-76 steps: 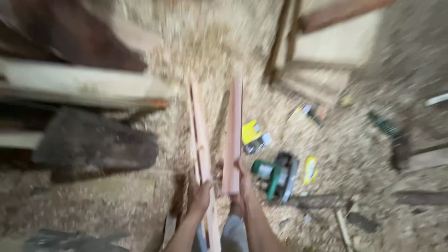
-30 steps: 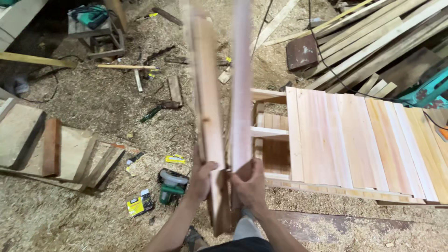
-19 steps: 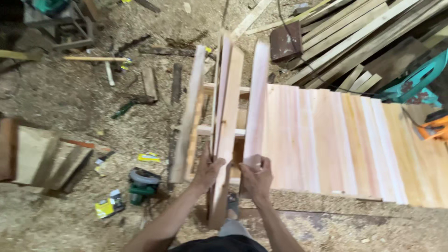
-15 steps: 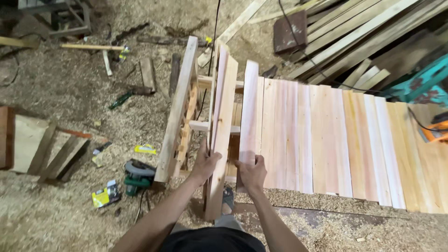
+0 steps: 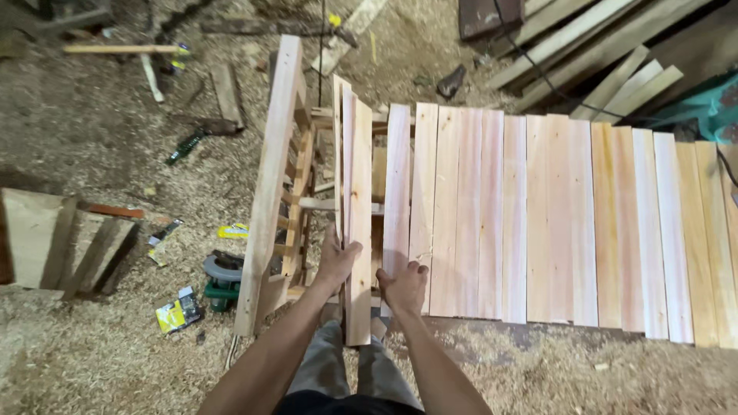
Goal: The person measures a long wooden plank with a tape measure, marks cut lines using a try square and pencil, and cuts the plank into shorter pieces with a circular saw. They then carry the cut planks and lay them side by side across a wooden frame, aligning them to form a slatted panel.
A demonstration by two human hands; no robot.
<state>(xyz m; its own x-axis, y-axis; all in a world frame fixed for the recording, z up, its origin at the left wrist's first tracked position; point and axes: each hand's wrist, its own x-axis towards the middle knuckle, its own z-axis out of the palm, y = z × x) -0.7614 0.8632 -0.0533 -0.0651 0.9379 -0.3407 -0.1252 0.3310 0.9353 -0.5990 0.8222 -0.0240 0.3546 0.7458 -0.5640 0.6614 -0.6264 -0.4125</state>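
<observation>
My left hand (image 5: 338, 263) grips the near end of a pale wooden board (image 5: 357, 207) that stands on edge, with a second thin board right behind it. My right hand (image 5: 403, 286) presses flat on the near end of another pale board (image 5: 397, 177) lying at the left end of a row of several boards (image 5: 569, 223) laid side by side on a wooden frame (image 5: 270, 177). The frame's left rail and cross rungs show bare to the left of the boards.
The floor is covered in sawdust. A green power tool (image 5: 223, 278) and small yellow packets (image 5: 177, 313) lie left of the frame. A wooden pallet piece (image 5: 54, 242) sits far left. Loose planks (image 5: 592, 54) are stacked at the top right, a teal machine (image 5: 711, 115) at the right edge.
I turned from open floor to the frame carrying the boards. One board went down flat beside the row under my right hand; my left hand keeps the others on edge.
</observation>
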